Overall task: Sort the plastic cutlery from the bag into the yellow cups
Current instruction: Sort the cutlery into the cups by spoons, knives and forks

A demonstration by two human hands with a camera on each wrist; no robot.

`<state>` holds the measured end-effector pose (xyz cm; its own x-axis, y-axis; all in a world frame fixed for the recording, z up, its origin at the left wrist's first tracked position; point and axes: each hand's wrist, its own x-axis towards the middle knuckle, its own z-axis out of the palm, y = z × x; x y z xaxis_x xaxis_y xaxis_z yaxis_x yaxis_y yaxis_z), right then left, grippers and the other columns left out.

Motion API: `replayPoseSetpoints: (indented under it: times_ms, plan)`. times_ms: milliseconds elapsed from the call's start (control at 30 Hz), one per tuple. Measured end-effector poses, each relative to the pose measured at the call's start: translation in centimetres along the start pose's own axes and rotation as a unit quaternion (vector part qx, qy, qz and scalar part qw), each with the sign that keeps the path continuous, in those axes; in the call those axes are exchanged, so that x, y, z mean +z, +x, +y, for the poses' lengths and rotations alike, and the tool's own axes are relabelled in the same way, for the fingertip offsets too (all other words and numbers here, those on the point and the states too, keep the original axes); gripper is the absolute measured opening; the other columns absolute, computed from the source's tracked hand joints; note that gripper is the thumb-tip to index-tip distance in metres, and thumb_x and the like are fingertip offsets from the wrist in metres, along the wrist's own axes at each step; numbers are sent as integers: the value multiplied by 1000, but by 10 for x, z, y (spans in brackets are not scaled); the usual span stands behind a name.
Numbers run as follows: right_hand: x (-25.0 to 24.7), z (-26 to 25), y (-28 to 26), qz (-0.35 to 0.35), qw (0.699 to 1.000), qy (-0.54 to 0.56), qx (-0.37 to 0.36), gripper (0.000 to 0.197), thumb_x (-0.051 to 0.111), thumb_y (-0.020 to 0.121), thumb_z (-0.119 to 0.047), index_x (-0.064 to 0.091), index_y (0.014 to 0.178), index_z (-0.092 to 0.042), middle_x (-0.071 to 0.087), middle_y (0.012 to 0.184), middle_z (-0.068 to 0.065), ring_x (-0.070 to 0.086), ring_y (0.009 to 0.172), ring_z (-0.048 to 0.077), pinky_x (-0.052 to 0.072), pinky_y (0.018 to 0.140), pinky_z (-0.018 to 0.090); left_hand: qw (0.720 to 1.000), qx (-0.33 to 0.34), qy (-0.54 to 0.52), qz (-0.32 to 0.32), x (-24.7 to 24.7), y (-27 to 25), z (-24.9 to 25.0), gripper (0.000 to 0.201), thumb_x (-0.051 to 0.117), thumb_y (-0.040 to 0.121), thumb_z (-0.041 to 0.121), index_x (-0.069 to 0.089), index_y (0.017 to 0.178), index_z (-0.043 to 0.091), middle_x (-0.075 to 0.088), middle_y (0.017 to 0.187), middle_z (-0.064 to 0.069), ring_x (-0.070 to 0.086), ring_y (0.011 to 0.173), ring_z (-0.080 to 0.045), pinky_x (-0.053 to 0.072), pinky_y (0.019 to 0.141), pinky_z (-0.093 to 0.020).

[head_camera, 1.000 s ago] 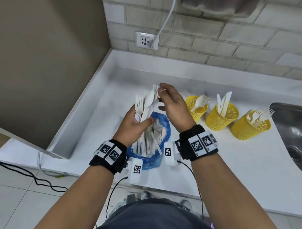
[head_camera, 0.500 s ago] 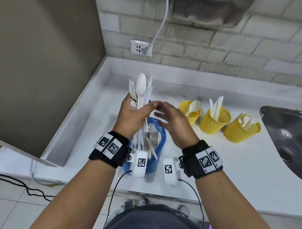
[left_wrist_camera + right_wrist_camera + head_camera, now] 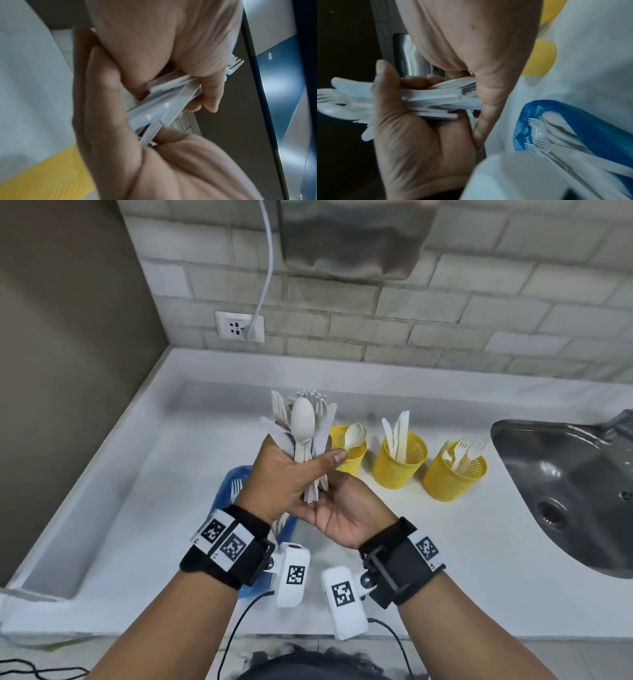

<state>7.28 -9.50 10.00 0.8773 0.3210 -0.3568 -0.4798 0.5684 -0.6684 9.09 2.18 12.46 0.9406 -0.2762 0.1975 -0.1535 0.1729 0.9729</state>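
I am gripping a mixed cutlery bundle (image 3: 305, 436) in my left hand (image 3: 284, 484), my flat right hand (image 3: 342, 515) squaring its handle ends; cups (image 3: 399, 462) are partly filled, blue bag (image 3: 573, 135) still holding forks.

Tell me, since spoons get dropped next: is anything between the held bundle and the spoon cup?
Nothing visible. The bundle in the left hand stands just left of the spoon cup, whose open top holds only spoons.

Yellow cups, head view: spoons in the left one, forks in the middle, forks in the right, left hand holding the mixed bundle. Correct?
One slip: the middle cup holds knives, not forks, as the head view shows. Spoons in the left cup, forks in the right cup, and the left hand grips the mixed bundle.
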Motion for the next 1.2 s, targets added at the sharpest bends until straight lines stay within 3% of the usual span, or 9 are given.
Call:
replayPoseSetpoints:
  times_ms: [100, 233, 367, 500, 667, 800, 933, 1033, 1200]
  plan:
    - [-10, -14, -11, 16, 1000, 5, -15, 56, 54, 88, -41, 57, 138, -16, 74, 126, 1, 72, 114, 19, 64, 86, 43, 999, -26, -20, 18, 25, 1, -4, 18, 81, 81, 6, 79, 94, 17, 80, 94, -1, 76, 92, -16, 58, 82, -28]
    - [-31, -34, -23, 27, 999, 23, -30, 43, 48, 100, -38, 60, 138, -22, 73, 127, -1, 74, 109, 16, 64, 84, 40, 999, -35, -14, 22, 56, 10, -12, 23, 83, 76, 17, 82, 90, 36, 80, 96, 2, 75, 96, -14, 59, 86, -30]
    - [-51, -51, -37, 29, 997, 62, -27, 36, 42, 109, -35, 61, 139, -30, 71, 131, -4, 72, 111, 12, 62, 83, 36, 998, -34, -3, 44, 91, 15, -20, 20, 78, 85, 1, 77, 95, 18, 80, 95, 1, 75, 94, -12, 55, 82, -24]
    - [-71, -63, -48, 21, 994, 101, -17, 43, 45, 108, -35, 54, 148, -25, 64, 143, -1, 62, 129, 16, 57, 93, 36, 997, -30, 0, 66, 119, 19, -29, 19, 80, 85, 5, 75, 101, 14, 80, 97, -2, 75, 97, -15, 55, 85, -27]
    - [-100, -78, -64, 31, 996, 79, -13, 42, 38, 109, -36, 56, 146, -30, 68, 137, -1, 68, 121, 17, 54, 101, 44, 996, -25, -64, 58, 148, 22, -31, 26, 69, 91, -4, 76, 103, 19, 78, 99, -1, 73, 101, -22, 55, 97, -37]
    - [-117, -89, -71, 44, 991, 125, -7, 39, 42, 106, -31, 61, 140, -31, 69, 136, 3, 68, 121, 22, 55, 98, 42, 995, -31, -76, 52, 172, 23, -37, 31, 60, 94, -10, 73, 102, 17, 77, 91, 1, 73, 87, -15, 57, 82, -27]
    - [-132, -91, -75, 39, 992, 120, -10, 42, 39, 106, -30, 67, 136, -20, 68, 136, 7, 64, 127, 24, 41, 116, 44, 995, -38, -79, 39, 185, 25, -45, 29, 60, 98, -3, 70, 114, 20, 73, 87, -7, 70, 80, -23, 57, 80, -35]
    - [-145, -92, -78, 70, 994, 75, -28, 44, 38, 107, -31, 65, 137, -15, 69, 135, 11, 65, 126, 27, 45, 113, 47, 996, -35, -79, 31, 190, 24, -50, 34, 66, 95, 3, 73, 114, 30, 75, 97, -11, 72, 86, -27, 59, 83, -38]
    - [-170, -107, -92, 147, 955, -211, -146, 31, 47, 105, -21, 73, 90, -19, 73, 85, -4, 69, 91, 25, 56, 87, 41, 993, -59, -95, -42, 185, 23, -53, 28, 70, 93, 8, 75, 112, 28, 75, 102, -20, 70, 85, -30, 57, 86, -45]
